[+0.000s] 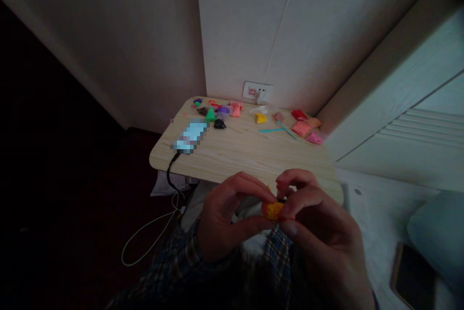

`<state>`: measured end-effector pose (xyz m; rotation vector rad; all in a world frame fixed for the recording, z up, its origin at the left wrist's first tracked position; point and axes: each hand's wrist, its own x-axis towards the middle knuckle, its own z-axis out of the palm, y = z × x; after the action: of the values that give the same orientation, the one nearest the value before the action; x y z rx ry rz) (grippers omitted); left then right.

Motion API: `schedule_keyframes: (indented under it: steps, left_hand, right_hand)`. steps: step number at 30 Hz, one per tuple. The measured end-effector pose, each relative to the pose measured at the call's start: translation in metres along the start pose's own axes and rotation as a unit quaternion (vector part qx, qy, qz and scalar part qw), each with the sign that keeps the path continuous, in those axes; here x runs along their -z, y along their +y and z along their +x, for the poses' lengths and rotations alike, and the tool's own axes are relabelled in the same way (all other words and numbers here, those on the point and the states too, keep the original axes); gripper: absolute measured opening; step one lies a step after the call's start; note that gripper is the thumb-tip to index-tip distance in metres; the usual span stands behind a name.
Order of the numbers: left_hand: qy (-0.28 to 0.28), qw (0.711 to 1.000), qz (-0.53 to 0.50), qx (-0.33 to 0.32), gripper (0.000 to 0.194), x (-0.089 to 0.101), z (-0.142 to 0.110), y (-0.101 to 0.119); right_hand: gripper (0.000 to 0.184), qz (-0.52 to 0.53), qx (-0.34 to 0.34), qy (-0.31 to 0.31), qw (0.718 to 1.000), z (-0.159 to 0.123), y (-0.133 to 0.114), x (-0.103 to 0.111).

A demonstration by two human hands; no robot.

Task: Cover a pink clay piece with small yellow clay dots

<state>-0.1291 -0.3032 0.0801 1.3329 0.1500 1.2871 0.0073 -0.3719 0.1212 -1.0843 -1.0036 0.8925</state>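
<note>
The yellow-orange piece (272, 210) sits pinched between fingertips, within both hands' (237, 218) (321, 223) narrow grip.

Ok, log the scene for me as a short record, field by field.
Left hand: fingertips on a small yellow-orange piece
Right hand: pinching the same piece from the other side
Piece height: above the near edge of the table, in view
Table, left: lit device, screen blurred; black cable
Table, middle: yellow packet; blue sticks
Table, right: red packet; pink packet
Wall: socket panel
</note>
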Motion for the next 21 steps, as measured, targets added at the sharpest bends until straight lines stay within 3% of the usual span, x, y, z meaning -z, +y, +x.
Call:
schedule_keyframes:
  steps: [21]
  left_hand:
    - [0.001, 1.0, 0.021, 0.01, 0.02, -0.001, 0.0016, 0.0039]
  right_hand:
    - [0.009, 0.044, -0.017, -0.027, 0.999, -0.003, 0.0032, -0.0004]
